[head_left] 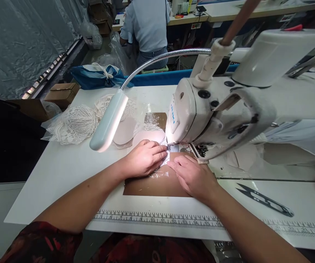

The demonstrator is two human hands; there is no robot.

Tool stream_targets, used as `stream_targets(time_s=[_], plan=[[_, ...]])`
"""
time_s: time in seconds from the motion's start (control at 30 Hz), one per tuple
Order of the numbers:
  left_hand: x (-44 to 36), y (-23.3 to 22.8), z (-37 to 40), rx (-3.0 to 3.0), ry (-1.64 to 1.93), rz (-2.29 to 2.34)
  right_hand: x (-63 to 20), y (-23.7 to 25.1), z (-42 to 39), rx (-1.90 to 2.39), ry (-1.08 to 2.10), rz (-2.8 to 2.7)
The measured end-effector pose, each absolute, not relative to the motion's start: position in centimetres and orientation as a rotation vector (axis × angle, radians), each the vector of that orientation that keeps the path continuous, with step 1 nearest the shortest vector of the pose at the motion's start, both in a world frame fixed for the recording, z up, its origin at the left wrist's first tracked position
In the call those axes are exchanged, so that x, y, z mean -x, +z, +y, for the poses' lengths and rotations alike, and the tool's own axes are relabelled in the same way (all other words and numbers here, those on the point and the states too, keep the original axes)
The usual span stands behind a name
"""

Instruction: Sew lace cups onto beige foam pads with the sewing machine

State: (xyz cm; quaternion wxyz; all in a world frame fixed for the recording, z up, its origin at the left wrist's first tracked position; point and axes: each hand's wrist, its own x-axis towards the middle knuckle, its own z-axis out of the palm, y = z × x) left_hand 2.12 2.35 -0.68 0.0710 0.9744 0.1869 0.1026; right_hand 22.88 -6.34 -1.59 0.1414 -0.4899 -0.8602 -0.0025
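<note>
Left hand (145, 157) lies flattish on white fabric (166, 159) at the sewing machine (184, 115), right hand (192, 174) loosely on a brown sheet (157, 187); whether either grip pinches is unclear. Straying nearer risks a prick.

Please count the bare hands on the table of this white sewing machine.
2: the left hand rests beside the needle area of the sewing machine; the right hand lies partly on the brown sheet.
</note>
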Motion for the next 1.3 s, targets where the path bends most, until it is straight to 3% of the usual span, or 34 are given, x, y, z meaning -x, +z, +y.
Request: stream_targets(time_s=[0.5,0.9,1.13,1.3], plan=[[-2.2,-0.5,2.9,-2.955,0.288,0.647,-22.0,-1.3,-5.7,1.789,0.007,-2.353],[-2.0,-0.7,3.2,-3.004,0.301,0.679,-22.8,-1.9,-5.7,1.662,0.067,-2.318],[-1.7,1.4,1.4,-3.020,0.056,0.908,-22.9,-1.5,-6.0,1.577,0.057,-2.305],[-1.4,2.3,0.6,-2.950,0.090,0.758,-23.0,-1.6,-6.2,1.495,0.105,-2.364]])
